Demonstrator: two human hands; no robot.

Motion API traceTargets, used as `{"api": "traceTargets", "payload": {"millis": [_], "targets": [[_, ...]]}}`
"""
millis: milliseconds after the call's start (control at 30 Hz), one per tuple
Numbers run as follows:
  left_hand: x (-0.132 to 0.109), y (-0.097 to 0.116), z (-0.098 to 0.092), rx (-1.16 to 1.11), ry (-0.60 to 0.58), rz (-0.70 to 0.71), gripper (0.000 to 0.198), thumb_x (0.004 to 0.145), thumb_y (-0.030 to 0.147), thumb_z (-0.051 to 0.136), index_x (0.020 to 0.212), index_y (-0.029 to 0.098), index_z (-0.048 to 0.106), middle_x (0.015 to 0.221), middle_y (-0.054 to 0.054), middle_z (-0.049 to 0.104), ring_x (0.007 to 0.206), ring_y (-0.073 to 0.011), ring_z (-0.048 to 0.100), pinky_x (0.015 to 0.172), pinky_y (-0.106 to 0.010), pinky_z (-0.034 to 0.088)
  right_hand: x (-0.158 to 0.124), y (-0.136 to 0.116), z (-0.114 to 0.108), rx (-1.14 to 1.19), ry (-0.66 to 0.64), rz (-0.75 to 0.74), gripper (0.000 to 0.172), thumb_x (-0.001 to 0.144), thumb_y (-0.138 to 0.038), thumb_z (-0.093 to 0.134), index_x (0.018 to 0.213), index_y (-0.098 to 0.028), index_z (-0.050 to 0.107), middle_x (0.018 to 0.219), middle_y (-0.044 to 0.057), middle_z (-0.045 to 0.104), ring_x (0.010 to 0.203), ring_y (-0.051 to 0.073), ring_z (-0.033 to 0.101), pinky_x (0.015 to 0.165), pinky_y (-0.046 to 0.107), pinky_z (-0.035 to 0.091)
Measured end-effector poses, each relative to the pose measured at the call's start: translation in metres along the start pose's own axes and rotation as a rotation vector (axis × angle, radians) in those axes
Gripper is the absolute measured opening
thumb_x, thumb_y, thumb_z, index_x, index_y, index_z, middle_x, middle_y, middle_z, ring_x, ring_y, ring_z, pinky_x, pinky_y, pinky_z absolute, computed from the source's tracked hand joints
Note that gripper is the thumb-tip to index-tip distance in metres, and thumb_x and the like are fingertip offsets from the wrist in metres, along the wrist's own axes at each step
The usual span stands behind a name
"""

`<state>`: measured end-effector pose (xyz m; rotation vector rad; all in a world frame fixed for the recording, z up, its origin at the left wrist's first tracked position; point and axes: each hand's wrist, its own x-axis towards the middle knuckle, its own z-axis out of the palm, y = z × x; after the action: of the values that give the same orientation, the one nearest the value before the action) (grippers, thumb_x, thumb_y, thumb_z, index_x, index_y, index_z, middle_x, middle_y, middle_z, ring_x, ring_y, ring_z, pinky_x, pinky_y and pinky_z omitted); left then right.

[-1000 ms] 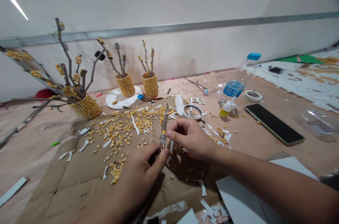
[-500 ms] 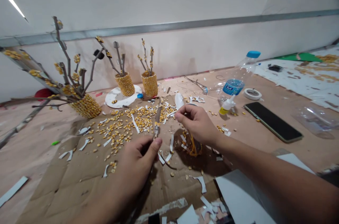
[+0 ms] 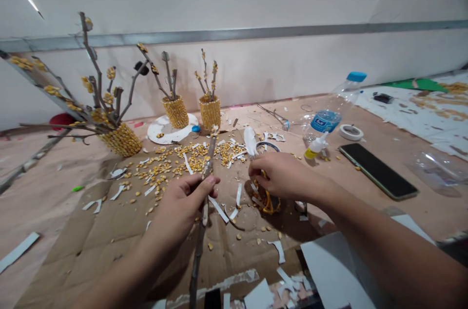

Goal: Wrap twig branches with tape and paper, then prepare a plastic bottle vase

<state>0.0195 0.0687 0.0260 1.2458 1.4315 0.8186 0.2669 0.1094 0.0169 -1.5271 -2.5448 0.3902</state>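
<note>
My left hand [image 3: 188, 199] is closed around a bare grey-brown stick [image 3: 197, 253], which slants up and away from me. A few pale spots show on the stick just above my thumb. My right hand [image 3: 283, 172] is to the right of the stick, apart from it, with its fingers curled together. A speck of yellow shows at the fingertips, but I cannot make out what they hold. Under that hand is a dark object with an orange-yellow edge [image 3: 271, 202], partly hidden. Loose corn kernels [image 3: 171, 165] and white paper strips lie on the cardboard [image 3: 98, 231].
Three kernel-covered pots with twigs stand at the back, the largest pot [image 3: 122, 141] at left. On the right are a plastic bottle [image 3: 325, 121], a small glue bottle [image 3: 316, 145], a tape roll [image 3: 351, 132] and a phone [image 3: 378, 170]. White card [image 3: 329, 270] lies in front.
My right hand has moved down and slightly right, away from the stick's upper part, over the orange-edged object. My left hand has shifted slightly left and up, and more of the stick shows below it.
</note>
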Motion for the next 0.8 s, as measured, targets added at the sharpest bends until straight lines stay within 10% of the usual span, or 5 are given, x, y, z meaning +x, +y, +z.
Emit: {"api": "traceTargets", "payload": {"millis": [367,800], "targets": [[-0.001,0.000,0.005,-0.090,-0.102,-0.040,0.055,0.074,0.067,0.079,0.088,0.015,0.082,0.056,0.003,0.053,0.054,-0.0122,0.043,0.052,-0.024,0.031,0.000,0.009,0.011,0.024,0.066,-0.062,0.018,0.076,-0.006,0.071,0.069,-0.023,0.072,0.068,0.004,0.070,0.056,0.015,0.052,0.056,0.032,0.022],[-0.008,0.002,0.017,-0.181,-0.128,0.043,0.038,0.074,0.050,0.086,0.092,0.016,0.083,0.075,-0.005,0.072,0.072,-0.0186,0.061,0.071,-0.030,0.051,0.001,-0.018,0.019,0.576,0.371,-0.264,0.010,0.080,-0.011,0.063,0.080,-0.020,0.067,0.074,0.000,0.070,0.066,0.013,0.062,0.066,0.026,0.047]]}}
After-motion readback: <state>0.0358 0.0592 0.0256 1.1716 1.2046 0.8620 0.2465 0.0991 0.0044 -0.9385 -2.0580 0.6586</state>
